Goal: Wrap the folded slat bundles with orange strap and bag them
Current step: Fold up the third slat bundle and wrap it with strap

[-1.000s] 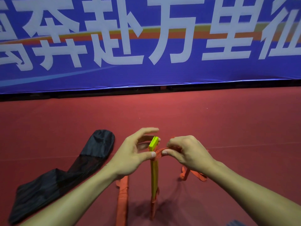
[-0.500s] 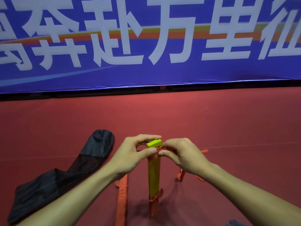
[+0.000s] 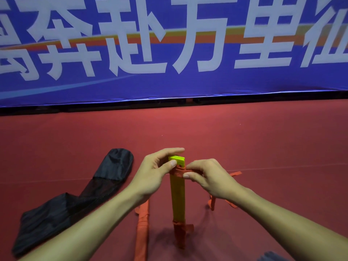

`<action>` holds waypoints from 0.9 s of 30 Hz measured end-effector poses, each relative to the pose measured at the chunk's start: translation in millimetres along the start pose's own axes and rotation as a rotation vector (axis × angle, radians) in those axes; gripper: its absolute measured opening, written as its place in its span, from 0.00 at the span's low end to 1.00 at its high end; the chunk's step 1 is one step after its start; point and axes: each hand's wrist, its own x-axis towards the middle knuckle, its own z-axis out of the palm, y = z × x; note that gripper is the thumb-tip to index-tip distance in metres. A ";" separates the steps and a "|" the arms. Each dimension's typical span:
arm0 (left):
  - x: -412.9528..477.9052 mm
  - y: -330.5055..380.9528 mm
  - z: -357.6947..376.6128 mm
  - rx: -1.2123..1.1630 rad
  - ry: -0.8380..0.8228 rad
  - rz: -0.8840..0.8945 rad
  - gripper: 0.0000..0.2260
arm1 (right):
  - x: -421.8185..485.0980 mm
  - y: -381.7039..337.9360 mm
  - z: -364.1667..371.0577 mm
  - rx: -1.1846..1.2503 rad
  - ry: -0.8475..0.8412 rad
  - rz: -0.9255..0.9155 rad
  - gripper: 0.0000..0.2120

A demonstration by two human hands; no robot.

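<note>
Now strap (image 3: 178, 171) sits round bundle (image 3: 177, 196) top, earlier loose; left hand (image 3: 150, 178) fingers (image 3: 172, 163) pinch bundle, right hand (image 3: 209, 178) fingers (image 3: 188, 175) pinch strap; tightening likely next.

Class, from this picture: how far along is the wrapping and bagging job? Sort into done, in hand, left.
Done: one orange-wrapped bundle lies on the floor. In hand: the left hand steadies the upright yellow bundle while the right hand pinches orange strap round its top. Left: both bundles are outside the black bag, lying flat beside them.
</note>
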 end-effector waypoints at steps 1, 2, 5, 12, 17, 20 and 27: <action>-0.3 -1.4 0.9 0.018 -0.011 0.015 0.20 | 0.1 0.4 0.4 -0.009 0.011 -0.004 0.14; -0.6 -3.2 1.1 0.043 -0.036 0.031 0.23 | 0.0 1.4 0.2 -0.017 0.020 -0.006 0.15; -4.5 -14.1 0.8 0.260 -0.152 0.094 0.35 | -1.3 3.8 -1.3 -0.012 0.062 0.003 0.15; -5.0 -29.4 12.0 0.324 0.043 0.091 0.45 | 1.5 -0.8 8.9 0.010 0.109 0.050 0.17; -4.2 -32.2 14.9 0.318 0.076 0.111 0.49 | 3.0 -7.7 12.5 0.036 0.099 0.052 0.14; -3.2 -33.0 16.7 0.355 0.085 0.140 0.47 | 3.8 -9.1 12.4 0.059 0.088 0.054 0.13; -4.5 -24.5 8.5 0.091 -0.022 0.010 0.44 | 2.1 -13.1 -7.5 0.015 0.079 0.071 0.06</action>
